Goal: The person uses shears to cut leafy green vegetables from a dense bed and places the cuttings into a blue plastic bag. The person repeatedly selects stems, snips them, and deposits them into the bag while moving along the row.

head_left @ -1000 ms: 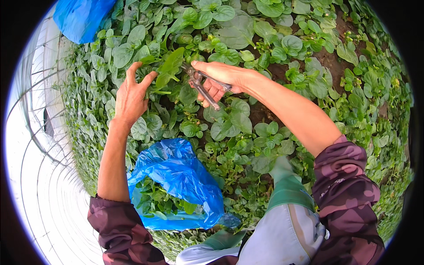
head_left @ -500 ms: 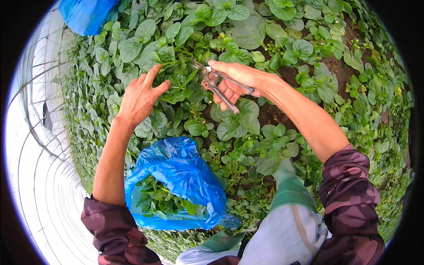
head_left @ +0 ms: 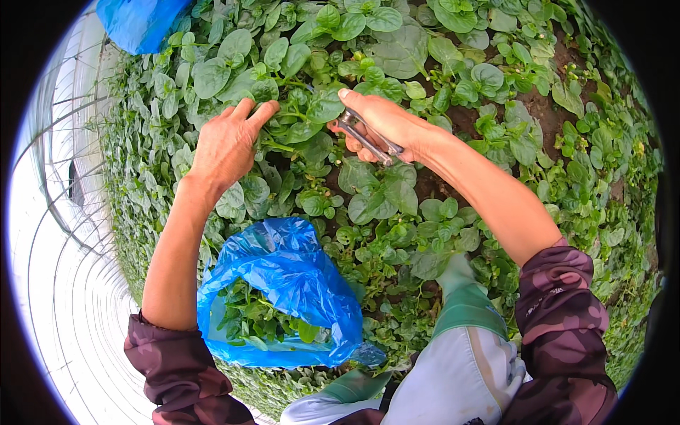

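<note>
My right hand (head_left: pixel 379 127) grips small metal pruning shears (head_left: pixel 368 142), their handles squeezed close together. A broad green leaf hides most of the blades. Just to the left, my left hand (head_left: pixel 228 142) has its thumb and fingers drawn together on a leafy shoot (head_left: pixel 264 90); the exact pinch point is partly hidden. Between the two hands spread leafy stems (head_left: pixel 301 127). Below them, a blue plastic bag (head_left: pixel 304 273) stands with its mouth open, and cut green shoots (head_left: pixel 258 315) lie inside.
Low leafy plants (head_left: pixel 397 191) cover the ground, with brown soil (head_left: pixel 545 113) showing at the right. Another blue bag (head_left: pixel 142 25) lies at the upper left. A pale plastic greenhouse wall (head_left: pixel 71 262) with thin hoops curves along the left. My green boot (head_left: pixel 467 308) stands among the plants.
The shears' handles have closed together, and a leaf now covers the blades. My left thumb and fingers, spread before, have come together at the shoot.
</note>
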A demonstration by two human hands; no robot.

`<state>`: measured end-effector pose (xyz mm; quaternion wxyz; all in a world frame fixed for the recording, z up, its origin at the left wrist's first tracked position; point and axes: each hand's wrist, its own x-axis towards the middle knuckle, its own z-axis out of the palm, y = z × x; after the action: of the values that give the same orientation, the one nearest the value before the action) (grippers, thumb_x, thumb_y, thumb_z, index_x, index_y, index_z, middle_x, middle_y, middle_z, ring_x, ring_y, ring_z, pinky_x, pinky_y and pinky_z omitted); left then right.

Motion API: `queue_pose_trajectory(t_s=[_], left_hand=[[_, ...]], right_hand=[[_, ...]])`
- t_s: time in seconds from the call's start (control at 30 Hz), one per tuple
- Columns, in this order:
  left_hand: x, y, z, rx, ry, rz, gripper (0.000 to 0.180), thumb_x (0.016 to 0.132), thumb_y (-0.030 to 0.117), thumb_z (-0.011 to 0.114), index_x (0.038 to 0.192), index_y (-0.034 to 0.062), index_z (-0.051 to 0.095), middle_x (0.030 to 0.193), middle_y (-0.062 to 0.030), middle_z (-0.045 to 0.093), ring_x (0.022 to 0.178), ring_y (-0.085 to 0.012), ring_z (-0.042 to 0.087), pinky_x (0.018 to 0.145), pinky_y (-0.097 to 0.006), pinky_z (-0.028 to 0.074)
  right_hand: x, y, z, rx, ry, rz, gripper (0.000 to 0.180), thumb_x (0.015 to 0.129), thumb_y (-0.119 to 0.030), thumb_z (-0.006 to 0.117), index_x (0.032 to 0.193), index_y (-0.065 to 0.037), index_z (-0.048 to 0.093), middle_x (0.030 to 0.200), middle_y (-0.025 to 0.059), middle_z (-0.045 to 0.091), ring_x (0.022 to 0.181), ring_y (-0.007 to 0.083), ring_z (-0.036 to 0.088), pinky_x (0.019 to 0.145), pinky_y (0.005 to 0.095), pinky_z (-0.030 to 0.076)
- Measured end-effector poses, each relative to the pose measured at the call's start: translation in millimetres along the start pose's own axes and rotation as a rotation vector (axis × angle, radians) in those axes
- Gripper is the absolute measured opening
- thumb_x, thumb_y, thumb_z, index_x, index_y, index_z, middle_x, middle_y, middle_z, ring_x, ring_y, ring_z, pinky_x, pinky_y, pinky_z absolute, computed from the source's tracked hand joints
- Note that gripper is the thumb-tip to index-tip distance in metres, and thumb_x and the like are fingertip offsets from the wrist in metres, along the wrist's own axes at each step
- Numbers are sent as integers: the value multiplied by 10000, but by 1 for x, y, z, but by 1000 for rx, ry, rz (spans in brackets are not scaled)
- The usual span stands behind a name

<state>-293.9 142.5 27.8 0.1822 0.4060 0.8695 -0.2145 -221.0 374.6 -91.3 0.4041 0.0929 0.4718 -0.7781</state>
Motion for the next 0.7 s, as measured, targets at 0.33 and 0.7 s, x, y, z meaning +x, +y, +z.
queue_pose_trajectory(t_s=[0.33, 0.7], left_hand=[[64, 7, -16, 57, -344, -232, 1161, 668, -45, 650, 1592, 225, 0, 819, -189, 690, 786, -351, 688, 668, -437, 546], [78, 34, -14, 346, -435, -232, 716, 768, 111, 743, 1400, 65, 409, 930, -62, 748, 855, -236, 739, 664, -338, 563]], right_hand=[[32, -23, 5, 361, -138, 230, 660, 1026, -585, 242, 1139, -32, 583, 954, 154, 684, 873, 312, 696, 720, 418, 556], [42, -23, 10, 573, -72, 286, 609, 1035, -535, 248, 1125, -39, 590, 949, 141, 699, 867, 264, 696, 742, 401, 511]])
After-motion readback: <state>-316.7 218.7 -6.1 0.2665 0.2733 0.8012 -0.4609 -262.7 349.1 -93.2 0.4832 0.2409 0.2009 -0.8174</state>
